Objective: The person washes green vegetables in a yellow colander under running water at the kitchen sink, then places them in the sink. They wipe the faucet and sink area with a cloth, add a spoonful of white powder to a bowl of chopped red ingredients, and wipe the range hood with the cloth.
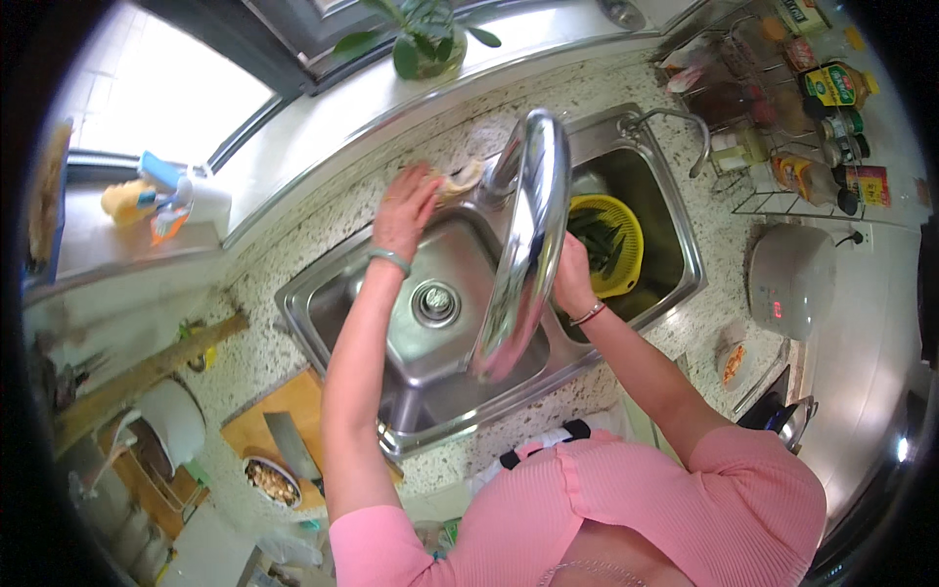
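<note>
My left hand (405, 209) is stretched flat over the back rim of the left basin (469, 257), its fingertips beside a beige loofah-like scrubber (466, 177). I see nothing in its grip. My right hand (574, 277) is over the divider between the two basins, at the left side of a yellow plastic colander (632, 242). Long green vegetables (598, 238) lie inside the colander, which sits in the right basin (669, 220). The chrome faucet (524, 242) hides the fingers of my right hand, so their hold cannot be seen.
A cleaver (290, 444) and a bowl of chopped food (271, 482) rest on a wooden cutting board (246, 425) at left. To the right stand a rice cooker (788, 279), a small bowl (733, 365) and a wire rack of bottles (799, 209). A potted plant (433, 55) sits on the sill.
</note>
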Demonstrator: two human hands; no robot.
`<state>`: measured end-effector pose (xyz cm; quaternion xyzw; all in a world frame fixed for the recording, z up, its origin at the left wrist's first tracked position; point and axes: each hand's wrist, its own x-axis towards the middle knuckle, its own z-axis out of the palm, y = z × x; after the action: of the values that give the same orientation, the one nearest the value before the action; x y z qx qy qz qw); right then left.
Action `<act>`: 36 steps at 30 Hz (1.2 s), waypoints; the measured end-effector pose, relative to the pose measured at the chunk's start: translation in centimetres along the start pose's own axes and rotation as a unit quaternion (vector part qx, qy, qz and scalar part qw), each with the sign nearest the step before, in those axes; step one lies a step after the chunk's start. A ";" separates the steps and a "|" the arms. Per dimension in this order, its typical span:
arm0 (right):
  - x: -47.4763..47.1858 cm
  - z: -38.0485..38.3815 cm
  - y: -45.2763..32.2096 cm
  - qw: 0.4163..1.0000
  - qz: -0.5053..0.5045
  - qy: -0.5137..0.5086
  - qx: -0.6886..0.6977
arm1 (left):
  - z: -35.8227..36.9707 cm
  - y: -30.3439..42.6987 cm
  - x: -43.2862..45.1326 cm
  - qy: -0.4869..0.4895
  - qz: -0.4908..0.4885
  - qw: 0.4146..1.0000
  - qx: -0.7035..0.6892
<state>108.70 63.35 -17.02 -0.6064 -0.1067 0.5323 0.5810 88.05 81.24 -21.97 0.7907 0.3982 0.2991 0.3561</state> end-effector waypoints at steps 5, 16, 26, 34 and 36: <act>-1.8 3.8 3.2 0.993 0.061 -0.091 0.044 | -10.4 -2.6 -9.0 0.079 -0.043 0.964 0.251; -3.2 7.4 4.3 0.982 0.096 -0.162 -0.013 | -11.4 1.9 -11.2 0.123 -0.079 0.973 0.180; -1.1 2.8 2.0 0.994 0.063 -0.083 -0.018 | 1.7 2.3 -3.4 0.014 0.135 0.950 0.280; -3.4 1.6 3.5 0.988 0.095 -0.109 -0.063 | -11.4 -1.9 -13.4 0.060 0.001 0.902 0.427; -4.3 2.5 3.9 0.984 0.105 -0.130 -0.067 | -13.1 -2.2 -15.2 0.052 -0.080 0.873 0.477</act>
<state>103.15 60.44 -17.34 -0.5774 -0.1522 0.6565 0.4609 69.56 73.64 -19.21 0.8130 0.5726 0.0841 -0.0634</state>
